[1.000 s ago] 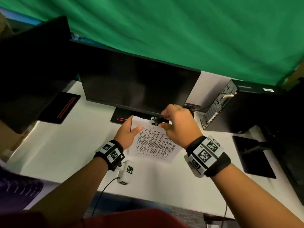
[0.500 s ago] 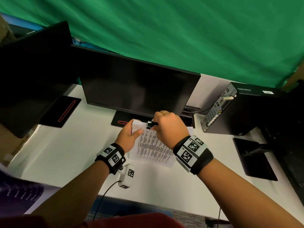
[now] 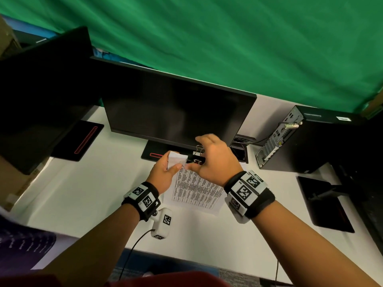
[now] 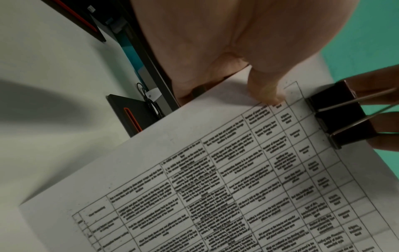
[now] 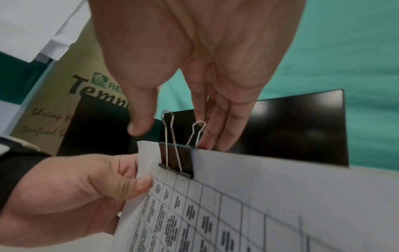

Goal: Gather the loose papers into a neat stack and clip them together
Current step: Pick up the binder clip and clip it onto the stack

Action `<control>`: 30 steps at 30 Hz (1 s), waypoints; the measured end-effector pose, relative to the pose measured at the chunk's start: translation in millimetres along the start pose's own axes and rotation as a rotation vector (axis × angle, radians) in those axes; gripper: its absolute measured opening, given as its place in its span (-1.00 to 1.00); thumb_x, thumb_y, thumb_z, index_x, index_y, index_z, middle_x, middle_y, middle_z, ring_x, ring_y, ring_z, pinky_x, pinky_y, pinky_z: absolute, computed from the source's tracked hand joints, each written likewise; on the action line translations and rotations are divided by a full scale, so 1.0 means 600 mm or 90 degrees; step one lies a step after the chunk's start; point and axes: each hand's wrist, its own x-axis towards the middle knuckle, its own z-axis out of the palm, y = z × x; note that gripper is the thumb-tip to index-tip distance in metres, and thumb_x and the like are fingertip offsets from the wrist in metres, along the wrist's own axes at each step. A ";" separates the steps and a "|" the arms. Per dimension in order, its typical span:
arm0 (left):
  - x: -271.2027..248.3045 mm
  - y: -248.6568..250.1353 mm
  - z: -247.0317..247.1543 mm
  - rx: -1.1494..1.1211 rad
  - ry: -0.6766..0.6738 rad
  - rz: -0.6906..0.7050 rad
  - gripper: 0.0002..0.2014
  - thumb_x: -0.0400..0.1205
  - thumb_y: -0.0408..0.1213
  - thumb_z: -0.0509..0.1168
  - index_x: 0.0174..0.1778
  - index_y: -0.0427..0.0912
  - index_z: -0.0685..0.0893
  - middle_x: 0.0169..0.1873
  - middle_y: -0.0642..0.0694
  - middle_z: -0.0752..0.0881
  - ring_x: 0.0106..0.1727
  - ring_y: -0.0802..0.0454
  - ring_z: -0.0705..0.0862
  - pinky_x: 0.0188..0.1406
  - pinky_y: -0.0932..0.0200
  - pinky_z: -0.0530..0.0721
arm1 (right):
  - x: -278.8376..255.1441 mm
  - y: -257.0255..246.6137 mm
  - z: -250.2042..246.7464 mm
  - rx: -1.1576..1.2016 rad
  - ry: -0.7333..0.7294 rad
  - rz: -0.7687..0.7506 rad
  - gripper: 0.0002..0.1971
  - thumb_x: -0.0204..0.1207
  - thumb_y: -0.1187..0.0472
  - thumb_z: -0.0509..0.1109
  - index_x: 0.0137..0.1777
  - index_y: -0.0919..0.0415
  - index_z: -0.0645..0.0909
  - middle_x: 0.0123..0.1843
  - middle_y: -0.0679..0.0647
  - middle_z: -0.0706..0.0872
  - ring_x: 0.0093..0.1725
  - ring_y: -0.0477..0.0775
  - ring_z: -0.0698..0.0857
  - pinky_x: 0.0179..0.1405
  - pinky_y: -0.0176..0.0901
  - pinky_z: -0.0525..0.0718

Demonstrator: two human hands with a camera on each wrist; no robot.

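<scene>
A stack of printed papers [image 3: 196, 189] with a table on the top sheet is held tilted above the white desk [image 3: 83, 193]. My left hand [image 3: 165, 172] pinches its upper left corner, thumb on top [image 5: 129, 184]. A black binder clip [image 3: 195, 158] sits clamped on the stack's top edge [image 5: 176, 158], both silver wire handles sticking up. My right hand [image 3: 213, 160] hovers over the clip with fingers straight. Its fingertips [image 5: 215, 141] touch the paper edge behind the clip; the thumb [image 5: 140, 122] is clear of it. The left wrist view shows the clip [image 4: 339, 116] biting the page.
A dark monitor [image 3: 176, 112] stands just behind the hands, its base [image 3: 151, 154] under the papers' far edge. Another dark screen [image 3: 41, 90] is at left, a black computer tower [image 3: 310, 139] at right, and a flat black stand base [image 3: 325, 204] at the near right.
My right hand, which was pinching the clip's handles, has let go and spread its fingers. The clip now stays clamped on the papers' top edge. The left hand's pinch is unchanged.
</scene>
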 end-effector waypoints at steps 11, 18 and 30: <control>0.005 -0.003 0.002 -0.007 0.011 -0.014 -0.75 0.70 -0.29 0.26 0.28 0.00 0.55 0.05 -0.05 0.73 0.13 0.00 0.73 0.17 -0.09 0.73 | -0.002 0.041 0.033 -0.095 -0.035 -0.009 -0.24 0.55 -0.28 0.36 0.65 0.11 0.39 0.47 -0.02 0.53 0.37 0.05 0.61 0.31 0.02 0.66; 0.002 -0.008 0.007 -0.034 0.016 -0.033 -0.70 0.70 -0.29 0.26 0.35 0.01 0.54 0.10 -0.03 0.74 0.16 0.04 0.73 0.21 -0.07 0.71 | 0.013 0.050 0.040 -0.222 -0.157 0.018 -0.12 0.43 -0.35 0.44 0.67 0.07 0.31 0.51 -0.05 0.46 0.43 0.11 0.56 0.35 0.18 0.57; 0.002 -0.010 0.010 -0.012 -0.024 -0.024 -0.74 0.70 -0.29 0.26 0.26 0.08 0.54 0.11 -0.11 0.71 0.17 -0.01 0.72 0.15 -0.04 0.75 | 0.014 0.047 0.035 -0.132 -0.162 0.086 -0.84 0.52 0.03 0.49 0.03 0.02 0.66 -0.10 -0.02 0.64 -0.07 0.08 0.67 -0.16 -0.11 0.60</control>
